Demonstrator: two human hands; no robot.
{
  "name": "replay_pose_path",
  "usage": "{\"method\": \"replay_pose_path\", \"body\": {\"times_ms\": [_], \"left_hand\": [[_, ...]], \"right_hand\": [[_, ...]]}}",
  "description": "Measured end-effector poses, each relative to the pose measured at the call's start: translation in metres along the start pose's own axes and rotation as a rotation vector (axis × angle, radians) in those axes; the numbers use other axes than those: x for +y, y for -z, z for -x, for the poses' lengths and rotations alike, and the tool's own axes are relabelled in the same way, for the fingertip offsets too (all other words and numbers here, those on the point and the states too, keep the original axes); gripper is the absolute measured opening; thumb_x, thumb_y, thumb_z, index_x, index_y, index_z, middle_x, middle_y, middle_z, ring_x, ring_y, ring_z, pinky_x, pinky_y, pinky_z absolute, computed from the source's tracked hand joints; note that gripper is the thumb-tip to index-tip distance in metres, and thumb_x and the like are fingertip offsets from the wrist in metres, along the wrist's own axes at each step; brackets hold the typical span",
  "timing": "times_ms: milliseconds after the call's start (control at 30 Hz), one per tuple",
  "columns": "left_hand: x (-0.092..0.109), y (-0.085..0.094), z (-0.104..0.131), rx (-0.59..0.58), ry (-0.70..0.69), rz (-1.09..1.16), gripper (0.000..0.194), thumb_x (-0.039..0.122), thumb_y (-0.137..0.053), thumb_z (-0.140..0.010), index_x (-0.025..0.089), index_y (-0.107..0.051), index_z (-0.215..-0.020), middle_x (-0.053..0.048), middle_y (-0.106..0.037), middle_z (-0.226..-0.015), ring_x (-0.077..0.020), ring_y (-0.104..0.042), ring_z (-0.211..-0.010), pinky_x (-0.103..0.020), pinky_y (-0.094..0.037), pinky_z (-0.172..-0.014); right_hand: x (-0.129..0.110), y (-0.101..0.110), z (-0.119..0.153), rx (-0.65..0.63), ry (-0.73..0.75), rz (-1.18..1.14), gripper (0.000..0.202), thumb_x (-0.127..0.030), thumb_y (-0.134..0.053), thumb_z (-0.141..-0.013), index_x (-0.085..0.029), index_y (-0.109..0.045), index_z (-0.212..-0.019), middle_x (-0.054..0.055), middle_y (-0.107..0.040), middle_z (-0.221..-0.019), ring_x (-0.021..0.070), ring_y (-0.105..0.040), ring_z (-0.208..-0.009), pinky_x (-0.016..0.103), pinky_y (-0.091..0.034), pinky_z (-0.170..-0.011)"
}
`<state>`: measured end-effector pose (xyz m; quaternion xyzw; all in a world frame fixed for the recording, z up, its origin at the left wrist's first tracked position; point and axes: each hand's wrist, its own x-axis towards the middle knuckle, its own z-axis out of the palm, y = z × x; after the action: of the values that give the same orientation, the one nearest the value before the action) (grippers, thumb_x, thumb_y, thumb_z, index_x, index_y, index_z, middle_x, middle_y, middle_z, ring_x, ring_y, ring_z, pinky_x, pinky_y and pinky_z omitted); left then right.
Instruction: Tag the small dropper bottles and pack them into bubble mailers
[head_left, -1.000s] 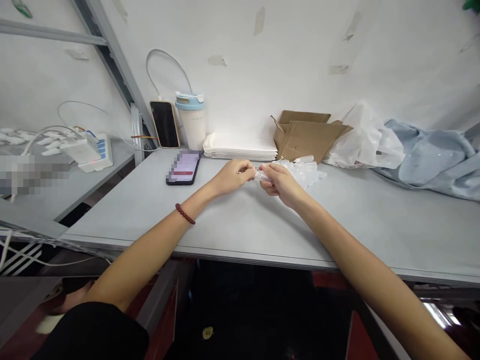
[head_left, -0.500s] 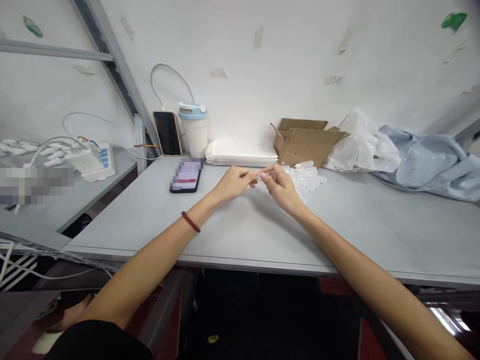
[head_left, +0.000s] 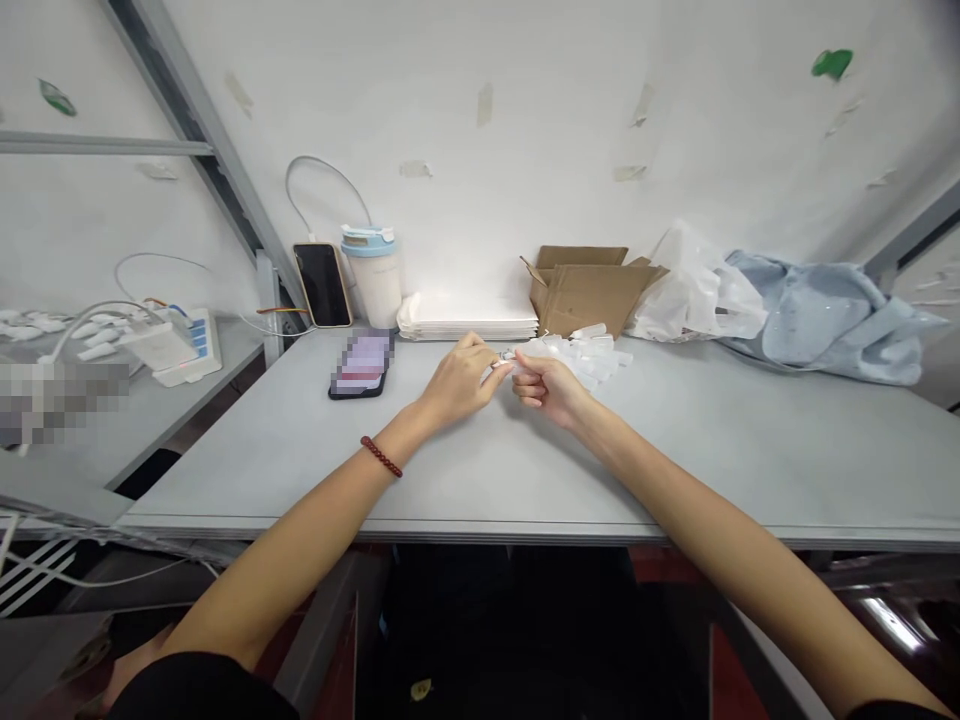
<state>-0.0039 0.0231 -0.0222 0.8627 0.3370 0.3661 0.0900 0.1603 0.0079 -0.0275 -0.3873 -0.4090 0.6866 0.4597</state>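
Above the middle of the grey table, my left hand (head_left: pixel 463 380) and my right hand (head_left: pixel 551 385) meet at the fingertips. Between them is a small whitish piece (head_left: pixel 505 358), pinched from both sides; it is too small and too covered by fingers to name. My left thumb and forefinger close on its left end. The right thumb lies on top of its other end, with the remaining right fingers curled in. Just behind my right hand lies a loose pile of white translucent plastic pieces (head_left: pixel 592 355). A dark red bead bracelet circles my left wrist.
Along the wall stand a propped phone (head_left: pixel 322 285), a cup with a blue lid (head_left: pixel 373 280), stacked white sheets (head_left: pixel 469 318), an open cardboard box (head_left: pixel 589 295), a white plastic bag (head_left: pixel 697 290) and light blue cloth (head_left: pixel 825 315). Another phone (head_left: pixel 362 362) lies left of my hands.
My right hand has turned, its fingers now curled under with the thumb on top. My left hand has rolled palm-down over the small piece. The whole view has shifted slightly.
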Motion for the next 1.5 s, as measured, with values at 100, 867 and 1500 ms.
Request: {"method": "replay_pose_path", "body": {"times_ms": [100, 867, 1500], "left_hand": [[-0.007, 0.006, -0.004, -0.029, 0.128, 0.103, 0.030, 0.039, -0.049, -0.085, 0.015, -0.065, -0.076, -0.008, -0.067, -0.080, -0.0211, -0.053, -0.084, -0.031, -0.040, -0.075], [-0.015, 0.035, -0.007, 0.007, 0.714, 0.815, 0.040, 0.052, -0.064, -0.075, 0.012, -0.065, -0.079, -0.004, -0.059, -0.068, -0.0114, -0.055, -0.063, -0.025, -0.042, -0.059], [-0.013, 0.040, -0.004, -0.070, 0.636, 0.754, 0.037, 0.049, -0.067, -0.073, 0.013, -0.069, -0.081, -0.003, -0.057, -0.070, -0.0107, -0.052, -0.064, -0.024, -0.042, -0.058]], "right_hand": [[0.000, -0.003, 0.002, 0.053, 0.023, 0.005, 0.041, -0.042, -0.070, -0.071, -0.021, -0.035, -0.066, -0.010, -0.022, -0.052, 0.0046, -0.018, -0.042, 0.019, -0.020, -0.039], [-0.003, -0.007, 0.005, 0.207, 0.475, 0.514, 0.026, -0.036, -0.057, -0.073, -0.021, -0.051, -0.094, -0.002, -0.054, -0.069, 0.0130, -0.051, -0.063, 0.024, -0.041, -0.051], [-0.003, -0.004, 0.005, 0.214, 0.564, 0.543, 0.021, -0.032, -0.054, -0.075, -0.021, -0.054, -0.093, -0.003, -0.054, -0.068, 0.0121, -0.049, -0.059, 0.025, -0.040, -0.053]]}}
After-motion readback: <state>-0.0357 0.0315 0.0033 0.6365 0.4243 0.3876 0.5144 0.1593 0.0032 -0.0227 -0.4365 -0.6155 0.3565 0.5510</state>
